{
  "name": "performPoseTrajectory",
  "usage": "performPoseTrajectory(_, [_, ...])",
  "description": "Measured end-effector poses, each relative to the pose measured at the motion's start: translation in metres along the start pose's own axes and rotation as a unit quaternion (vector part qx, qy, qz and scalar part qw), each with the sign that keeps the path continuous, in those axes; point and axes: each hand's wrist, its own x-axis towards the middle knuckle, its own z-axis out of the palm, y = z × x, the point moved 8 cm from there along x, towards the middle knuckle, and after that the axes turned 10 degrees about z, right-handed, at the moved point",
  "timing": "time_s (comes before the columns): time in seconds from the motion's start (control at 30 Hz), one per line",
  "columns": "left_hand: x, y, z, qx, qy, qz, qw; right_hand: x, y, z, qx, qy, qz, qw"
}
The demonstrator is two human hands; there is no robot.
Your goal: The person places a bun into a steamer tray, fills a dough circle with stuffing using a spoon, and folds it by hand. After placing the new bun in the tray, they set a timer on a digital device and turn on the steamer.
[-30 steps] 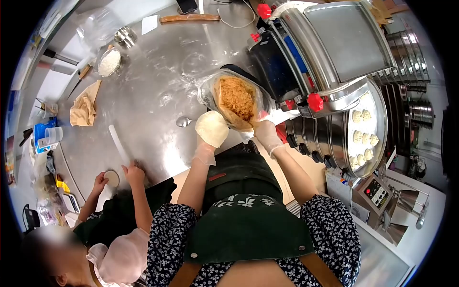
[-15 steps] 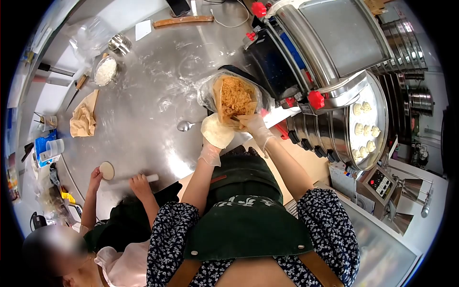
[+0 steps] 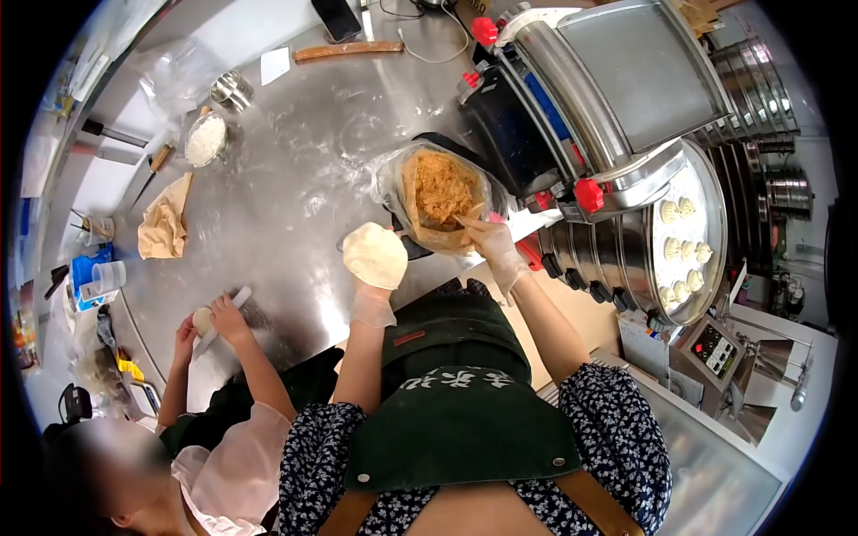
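A round, flat dough wrapper (image 3: 375, 255) rests on my gloved left hand (image 3: 372, 302), left of the bag; it hides my palm and most fingers. My gloved right hand (image 3: 492, 239) is at the lower right rim of an open plastic bag (image 3: 413, 223). Inside this bag is a crumbly orange-brown filling (image 3: 442, 188). The right fingers are closed round a thin item whose tip touches the filling; what it is I cannot make out.
Right of the bag stand a roller machine (image 3: 572, 98) and a steamer (image 3: 617, 241) with pleated buns (image 3: 686, 250) on top. At the left, a co-worker's hands hold a rolling pin (image 3: 241, 297) and dough. Farther back are a flour bowl (image 3: 207, 140) and brown cloth (image 3: 164, 223).
My left hand has moved left, away from the bag, with the wrapper. My right hand has shifted slightly right at the bag's rim. The co-worker's hands have come together over the rolling pin.
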Motion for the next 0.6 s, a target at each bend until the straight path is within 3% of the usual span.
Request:
performPoseTrajectory(0.03, [-0.001,0.005,0.021,-0.004,-0.028,-0.003,1.0,0.001,-0.004,-0.004,-0.049,-0.002,-0.069,0.996])
performPoseTrajectory(0.1, [0.002,0.015,0.061,-0.011,-0.086,-0.006,0.996,0.001,-0.006,-0.011,-0.101,0.012,-0.111,0.989])
performPoseTrajectory(0.13, [0.013,0.016,0.06,0.021,-0.052,-0.004,0.998,-0.017,-0.032,-0.014,-0.106,0.027,-0.084,0.99])
performPoseTrajectory(0.17, [0.021,0.015,0.075,0.069,-0.102,0.011,0.992,-0.027,-0.045,-0.016,-0.11,0.043,-0.057,0.991])
performPoseTrajectory(0.2, [0.03,0.012,0.092,0.116,-0.151,0.026,0.981,-0.023,-0.042,-0.025,-0.153,0.065,-0.097,0.981])
performPoseTrajectory(0.23, [0.036,0.002,0.122,0.049,-0.247,-0.025,0.967,-0.037,-0.065,-0.021,-0.203,0.067,-0.168,0.962])
performPoseTrajectory(0.3, [0.038,-0.013,0.176,-0.053,-0.426,-0.154,0.89,-0.087,-0.127,-0.007,-0.297,0.067,-0.305,0.902])
performPoseTrajectory(0.33, [0.038,-0.017,0.179,-0.022,-0.381,-0.139,0.914,-0.103,-0.145,0.003,-0.401,0.082,-0.377,0.831])
performPoseTrajectory(0.43, [0.023,-0.031,0.199,0.072,-0.241,-0.093,0.963,-0.136,-0.169,0.035,-0.609,0.17,-0.445,0.634])
performPoseTrajectory(0.47, [0.017,-0.036,0.209,0.103,-0.193,-0.077,0.973,-0.142,-0.169,0.041,-0.573,0.195,-0.503,0.617])
performPoseTrajectory(0.5, [0.01,-0.039,0.219,0.133,-0.144,-0.06,0.979,-0.151,-0.171,0.046,-0.552,0.222,-0.504,0.626])
performPoseTrajectory(0.53, [0.003,-0.042,0.231,0.089,-0.065,-0.065,0.992,-0.151,-0.163,0.05,-0.525,0.24,-0.516,0.633])
performPoseTrajectory(0.6, [0.004,-0.051,0.243,-0.011,-0.155,-0.106,0.982,-0.142,-0.144,0.057,-0.49,0.261,-0.5,0.665])
